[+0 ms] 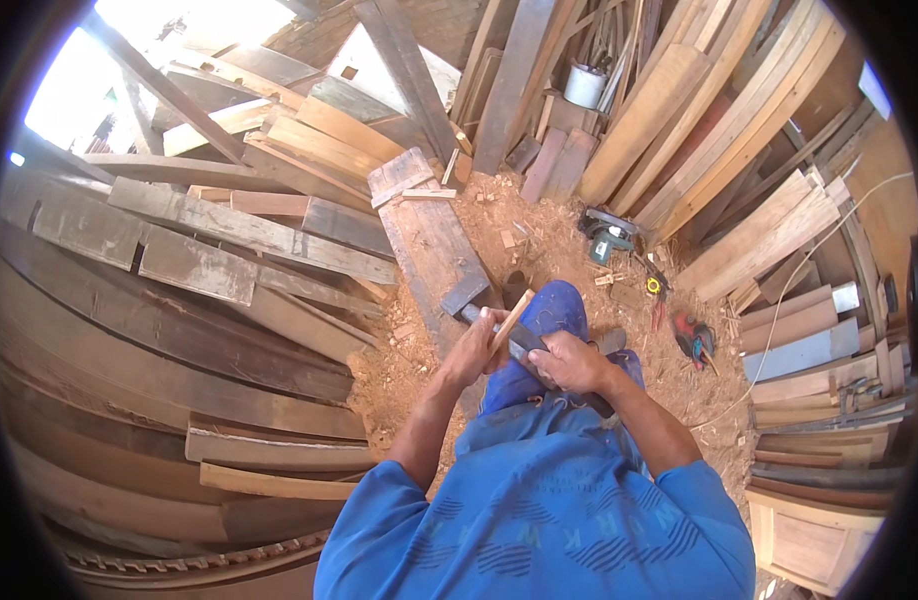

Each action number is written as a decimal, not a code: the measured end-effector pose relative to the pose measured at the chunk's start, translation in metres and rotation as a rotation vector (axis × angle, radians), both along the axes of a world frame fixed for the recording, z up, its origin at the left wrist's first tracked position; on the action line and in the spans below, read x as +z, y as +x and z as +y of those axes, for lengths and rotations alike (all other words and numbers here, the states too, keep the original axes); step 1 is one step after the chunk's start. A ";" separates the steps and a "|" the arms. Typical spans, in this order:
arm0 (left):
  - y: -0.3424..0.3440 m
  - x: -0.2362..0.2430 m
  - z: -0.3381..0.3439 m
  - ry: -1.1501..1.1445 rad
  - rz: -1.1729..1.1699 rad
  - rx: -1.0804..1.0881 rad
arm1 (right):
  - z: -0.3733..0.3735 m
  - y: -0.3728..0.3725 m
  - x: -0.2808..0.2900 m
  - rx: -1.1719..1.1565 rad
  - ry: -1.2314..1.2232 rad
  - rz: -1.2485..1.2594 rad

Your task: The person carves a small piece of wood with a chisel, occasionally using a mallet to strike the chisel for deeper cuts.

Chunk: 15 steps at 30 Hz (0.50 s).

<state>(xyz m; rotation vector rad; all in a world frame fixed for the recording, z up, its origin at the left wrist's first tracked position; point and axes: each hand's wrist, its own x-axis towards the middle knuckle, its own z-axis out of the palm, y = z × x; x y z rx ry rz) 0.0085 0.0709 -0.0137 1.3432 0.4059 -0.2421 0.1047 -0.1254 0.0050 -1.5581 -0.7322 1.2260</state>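
In front of my lap, my left hand (474, 348) is closed around a thin pale wooden strip (514, 318) that slants up to the right. My right hand (576, 363) grips a long dark flat bar (524, 340), which crosses close beside the strip; its exact kind I cannot make out. Just beyond my left fingers, a dark grey block (464, 287) rests on a worn wooden plank (424, 230), with a grey rounded piece (469, 313) showing below it. My fingers hide parts of the strip and the bar.
Wood shavings (499, 215) cover the floor. A green power saw (607, 240), a yellow tape measure (654, 286) and red-handled tools (692, 335) lie to the right. Stacked boards (159, 340) crowd the left; upright planks (649, 110) lean at the back right. A cable (779, 310) hangs at right.
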 end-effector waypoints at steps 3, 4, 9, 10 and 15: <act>-0.006 -0.019 -0.015 0.132 -0.006 0.104 | 0.002 -0.018 -0.009 -0.070 0.017 -0.501; -0.007 -0.028 -0.017 0.151 -0.007 0.139 | 0.004 -0.025 -0.008 -0.112 -0.023 -0.562; -0.002 -0.044 -0.033 0.126 -0.004 0.347 | 0.016 -0.030 -0.011 -0.171 -0.197 -0.773; 0.001 -0.042 -0.034 0.137 -0.020 0.349 | 0.016 -0.029 -0.018 -0.181 -0.162 -0.843; 0.006 -0.029 -0.032 0.093 -0.015 0.324 | -0.022 0.017 -0.002 -0.245 0.113 0.362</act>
